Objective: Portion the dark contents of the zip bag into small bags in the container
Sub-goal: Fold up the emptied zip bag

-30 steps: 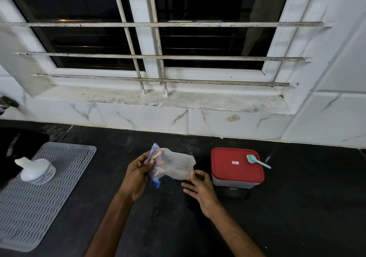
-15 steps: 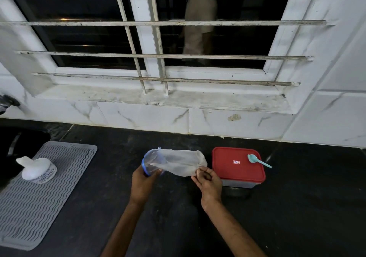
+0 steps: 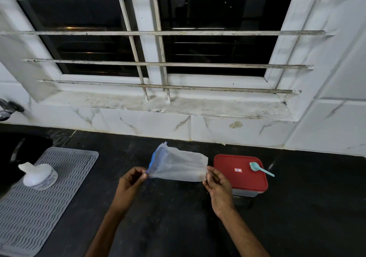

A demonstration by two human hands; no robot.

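A small translucent zip bag (image 3: 179,166) with a blue zip edge is stretched sideways above the dark counter. My left hand (image 3: 129,183) pinches its blue zip end at the left. My right hand (image 3: 217,185) pinches its bottom right corner. The bag looks empty and its mouth gapes a little. Just right of it stands a container with a shut red lid (image 3: 237,177). A small teal spoon (image 3: 260,169) lies on that lid.
A grey ribbed mat (image 3: 39,207) lies at the left with a white bottle (image 3: 38,175) on its side. A dark sink (image 3: 11,157) is at the far left. The white tiled wall and barred window sill (image 3: 168,106) run along the back.
Both hands have pulled the bag out flat between them, the right hand moving rightwards to the bag's corner. The view has tilted slightly upwards.
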